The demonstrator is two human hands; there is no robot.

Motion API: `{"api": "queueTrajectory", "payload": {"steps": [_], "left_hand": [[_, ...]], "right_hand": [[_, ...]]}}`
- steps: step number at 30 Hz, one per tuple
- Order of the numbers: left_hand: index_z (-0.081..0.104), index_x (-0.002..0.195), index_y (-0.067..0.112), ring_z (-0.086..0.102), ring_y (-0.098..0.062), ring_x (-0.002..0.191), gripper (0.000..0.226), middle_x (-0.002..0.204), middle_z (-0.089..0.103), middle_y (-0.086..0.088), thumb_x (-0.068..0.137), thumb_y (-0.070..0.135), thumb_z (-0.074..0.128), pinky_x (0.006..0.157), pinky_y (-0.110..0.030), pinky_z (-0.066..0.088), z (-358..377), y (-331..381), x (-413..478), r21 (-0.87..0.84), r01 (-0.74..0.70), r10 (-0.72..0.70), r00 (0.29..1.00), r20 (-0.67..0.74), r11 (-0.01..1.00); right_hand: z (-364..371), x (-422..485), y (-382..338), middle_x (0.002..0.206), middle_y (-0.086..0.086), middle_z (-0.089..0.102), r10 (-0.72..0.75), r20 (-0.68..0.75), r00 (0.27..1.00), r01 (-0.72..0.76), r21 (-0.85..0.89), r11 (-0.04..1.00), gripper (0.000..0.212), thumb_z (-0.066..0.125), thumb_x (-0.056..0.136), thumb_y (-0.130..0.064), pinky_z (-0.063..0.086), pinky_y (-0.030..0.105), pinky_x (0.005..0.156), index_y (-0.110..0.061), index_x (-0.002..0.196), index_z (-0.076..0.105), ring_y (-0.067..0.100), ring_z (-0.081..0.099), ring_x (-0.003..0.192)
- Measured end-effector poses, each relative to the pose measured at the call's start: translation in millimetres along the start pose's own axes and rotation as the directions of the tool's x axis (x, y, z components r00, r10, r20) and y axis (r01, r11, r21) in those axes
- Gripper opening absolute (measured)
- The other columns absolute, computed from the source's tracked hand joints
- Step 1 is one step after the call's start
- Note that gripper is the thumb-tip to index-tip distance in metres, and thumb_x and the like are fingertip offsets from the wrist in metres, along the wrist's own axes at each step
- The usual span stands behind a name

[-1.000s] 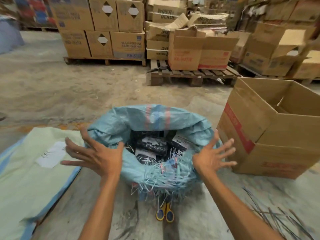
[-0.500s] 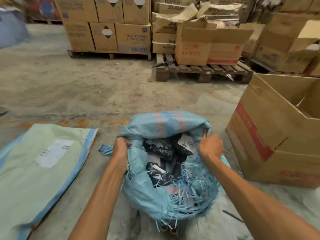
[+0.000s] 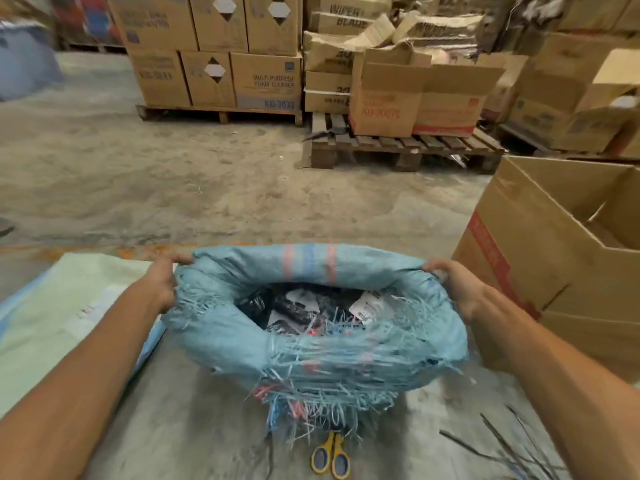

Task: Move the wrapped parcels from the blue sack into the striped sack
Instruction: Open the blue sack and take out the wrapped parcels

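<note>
Concrete floor (image 3: pixel 173 174), palletised cartons (image 3: pixel 266 77), left hand (image 3: pixel 161 284) and right hand (image 3: pixel 457 289), each grip clutching blue sack (image 3: pixel 346 358) rim

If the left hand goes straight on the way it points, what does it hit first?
The left hand points forward and slightly right and grips the rolled rim of the blue sack, so it would push into that rim first. Beyond looks like bare floor, though depth is unclear.
</note>
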State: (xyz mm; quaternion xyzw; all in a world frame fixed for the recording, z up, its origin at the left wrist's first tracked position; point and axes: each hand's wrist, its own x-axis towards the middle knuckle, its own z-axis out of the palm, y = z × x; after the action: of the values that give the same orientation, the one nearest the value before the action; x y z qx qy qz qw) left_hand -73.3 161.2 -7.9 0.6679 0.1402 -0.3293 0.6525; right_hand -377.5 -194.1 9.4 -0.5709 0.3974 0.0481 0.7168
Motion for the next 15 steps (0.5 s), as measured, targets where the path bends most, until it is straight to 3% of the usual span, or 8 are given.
{"api": "queueTrajectory", "payload": {"steps": [2, 5, 6, 8, 10, 12, 13, 15], "left_hand": [[0.064, 0.117, 0.003, 0.059, -0.030, 0.077, 0.054, 0.090, 0.066, -0.015, 0.074, 0.036, 0.071, 0.072, -0.040, 0.050, 13.2, -2.9, -7.6, 0.059, -0.093, 0.090, 0.994, 0.062, 0.994], [0.025, 0.147, 0.008, 0.057, -0.030, 0.098, 0.109, 0.119, 0.052, -0.015, 0.064, 0.044, 0.086, 0.079, -0.041, 0.049, 36.7, -21.4, -9.9, 0.481, -0.225, 0.271, 0.962, -0.028, 0.847], [0.013, 0.149, 0.013, 0.054, -0.035, 0.112, 0.122, 0.133, 0.047, -0.019, 0.059, 0.049, 0.088, 0.091, -0.046, 0.048, 40.7, -30.9, -9.2, 0.626, -0.218, 0.368, 0.922, -0.120, 0.749], [0.005, 0.150, 0.015, 0.039, -0.041, 0.131, 0.135, 0.147, 0.032, -0.026, 0.053, 0.062, 0.087, 0.103, -0.055, 0.037, 42.4, -53.7, -21.5, 0.833, -0.138, 0.559, 0.798, -0.227, 0.535], [0.015, 0.147, 0.009, 0.034, -0.042, 0.133, 0.135, 0.146, 0.030, -0.028, 0.048, 0.068, 0.085, 0.100, -0.061, 0.034, 33.7, -71.7, -26.9, 0.876, -0.078, 0.690, 0.651, -0.316, 0.475], [0.032, 0.133, 0.006, 0.041, -0.044, 0.123, 0.114, 0.133, 0.042, -0.029, 0.050, 0.059, 0.089, 0.092, -0.062, 0.039, 28.6, -90.8, -29.1, 0.837, -0.121, 0.752, 0.520, -0.405, 0.534], [0.038, 0.126, 0.005, 0.044, -0.045, 0.119, 0.100, 0.127, 0.046, -0.029, 0.055, 0.054, 0.089, 0.090, -0.061, 0.042, 30.3, -100.5, -34.1, 0.811, -0.138, 0.741, 0.516, -0.431, 0.568], [0.042, 0.127, 0.004, 0.048, -0.047, 0.119, 0.091, 0.127, 0.051, -0.028, 0.064, 0.055, 0.084, 0.090, -0.061, 0.046, 40.0, -115.1, -40.4, 0.753, -0.154, 0.648, 0.634, -0.422, 0.640]], "right_hand": [[-0.1, 0.6, -7.2, 0.101, 0.015, 0.074, -0.006, -0.127, 0.992, -0.004, -0.073, 0.997, 0.062, 0.080, 0.062, -0.048, 0.051, 0.047, 0.101, -0.003, 0.106, 0.075, 0.031, 0.067, 0.096], [17.9, -6.9, -7.0, 0.118, 0.009, 0.068, -0.158, -0.339, 0.927, -0.027, -0.483, 0.875, 0.111, 0.093, 0.043, -0.060, 0.055, 0.034, 0.082, -0.008, 0.134, 0.057, 0.023, 0.065, 0.099], [24.0, -7.1, -3.4, 0.130, 0.012, 0.059, -0.204, -0.472, 0.858, -0.106, -0.550, 0.828, 0.122, 0.092, 0.045, -0.062, 0.052, 0.037, 0.087, -0.009, 0.144, 0.042, 0.026, 0.060, 0.108], [33.6, -13.9, 11.0, 0.143, 0.023, 0.042, -0.293, -0.717, 0.632, -0.274, -0.561, 0.781, 0.135, 0.087, 0.048, -0.070, 0.044, 0.050, 0.099, -0.016, 0.151, 0.020, 0.038, 0.048, 0.126], [48.5, -20.8, 24.1, 0.140, 0.025, 0.045, -0.371, -0.814, 0.446, -0.384, -0.549, 0.743, 0.124, 0.083, 0.054, -0.071, 0.038, 0.053, 0.101, -0.015, 0.148, 0.025, 0.040, 0.046, 0.127], [67.0, -21.8, 32.8, 0.136, 0.020, 0.054, -0.397, -0.849, 0.348, -0.389, -0.516, 0.763, 0.093, 0.082, 0.069, -0.059, 0.035, 0.051, 0.104, -0.011, 0.138, 0.042, 0.037, 0.049, 0.127], [74.2, -18.0, 36.3, 0.136, 0.019, 0.054, -0.371, -0.867, 0.333, -0.368, -0.482, 0.795, 0.075, 0.078, 0.079, -0.049, 0.032, 0.053, 0.107, -0.010, 0.135, 0.047, 0.036, 0.047, 0.129], [95.7, -16.0, 40.4, 0.146, 0.020, 0.040, -0.237, -0.899, 0.367, -0.361, -0.373, 0.855, 0.057, 0.069, 0.088, -0.034, 0.021, 0.063, 0.112, -0.015, 0.138, 0.050, 0.039, 0.032, 0.138]]}}
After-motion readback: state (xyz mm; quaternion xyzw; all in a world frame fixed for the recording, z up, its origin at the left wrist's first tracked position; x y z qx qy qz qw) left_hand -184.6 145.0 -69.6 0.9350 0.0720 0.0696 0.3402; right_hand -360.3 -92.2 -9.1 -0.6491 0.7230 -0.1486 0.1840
